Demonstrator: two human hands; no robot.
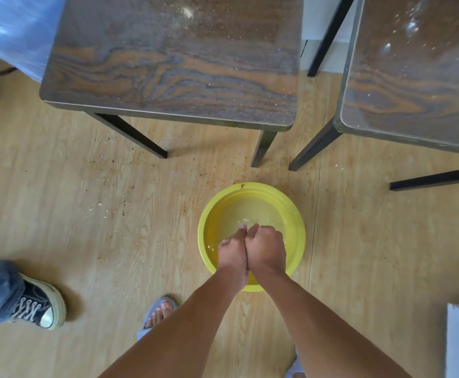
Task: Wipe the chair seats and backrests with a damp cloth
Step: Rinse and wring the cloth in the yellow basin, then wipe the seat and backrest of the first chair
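Both arms reach straight down from 6 o'clock, forearms converging over the yellow basin [206, 222]. Our left hand [232, 252] and right hand [266, 248] are pressed side by side, knuckles up, fingers curled under into fists. Both are closed tight, but we cannot tell what they hold: no cloth is visible from this angle, only a few pale specks at the fingertips.

The basin sits on the wood-look floor [86, 214] just right of center. It holds shallow, clear water; ripples and small splashes show at its middle, right at our knuckles. Hands hover over the near half of the bowl, wrists crossing its 6 o'clock rim.

First chair seat [168, 64] is at 12 o'clock, dark wood grain, dusted with pale crumbs and powder toward its far right. Second chair seat [414, 72] is at 2 o'clock, also speckled white. Both are well apart from the hands.

Crumbs are scattered on the floor between the basin and the chair legs. Our sandaled foot [158, 313] is at 7 o'clock; another person's sneaker [38, 306] at 8 o'clock.
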